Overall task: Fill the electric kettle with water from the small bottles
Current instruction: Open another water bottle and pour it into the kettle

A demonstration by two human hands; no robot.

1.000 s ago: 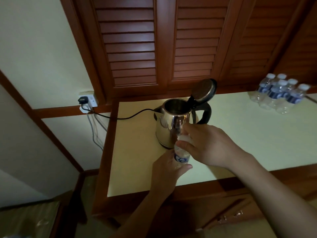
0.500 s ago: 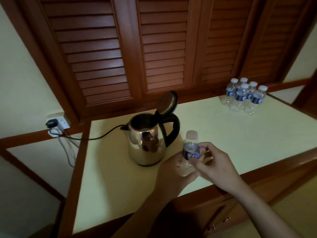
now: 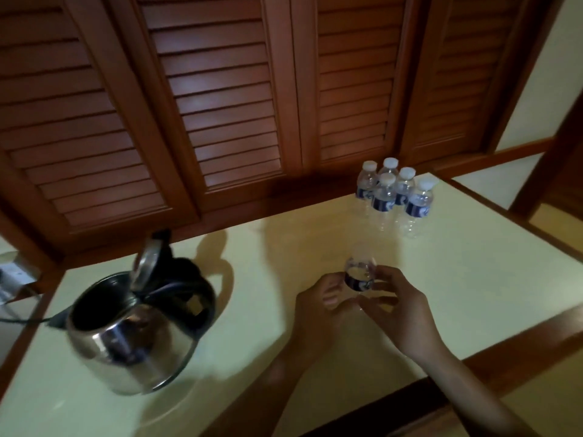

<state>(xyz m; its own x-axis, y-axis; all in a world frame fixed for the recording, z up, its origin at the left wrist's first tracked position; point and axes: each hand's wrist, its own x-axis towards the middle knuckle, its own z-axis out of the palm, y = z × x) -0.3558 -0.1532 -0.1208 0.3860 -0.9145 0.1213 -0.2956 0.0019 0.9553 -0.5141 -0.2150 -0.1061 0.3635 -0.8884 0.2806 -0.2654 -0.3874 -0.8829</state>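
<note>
Off to the right goes the small bottle [image 3: 360, 277]. Half a second ago it stood just beside the kettle's handle; now it is well apart from it, right of centre in the frame. The view has swung too: the kettle [image 3: 132, 342] has dropped into the lower left and looms larger, and the cluster of five spare bottles [image 3: 394, 193] has slid from the upper right towards upper centre.

Both hands are on the small bottle. The left hand [image 3: 315, 310] curls against its lower left side, and the right hand [image 3: 400, 310] wraps thumb and fingers round its right side at the dark label. The bottle stands upright just above the pale counter [image 3: 473, 247], long axis vertical, neck towards the top of the frame. That neck is smeared with blur, so whether the cap is on I cannot tell. There are glints in the clear body above the label, but the water level cannot be read.

Over at the kettle, the lid [image 3: 147, 264] is tipped up and back, leaving the mouth wide open. The inside is dark, and any water in there cannot be made out. The spout [image 3: 58, 321] points to the left edge of the frame, the black handle [image 3: 195, 294] to the right. A cord [image 3: 22, 320] runs off left, below the wall socket [image 3: 14, 272].

All five spare bottles stand upright and capped in white near the back of the counter, below the louvred doors [image 3: 220, 105], with clear water showing in them.
</note>
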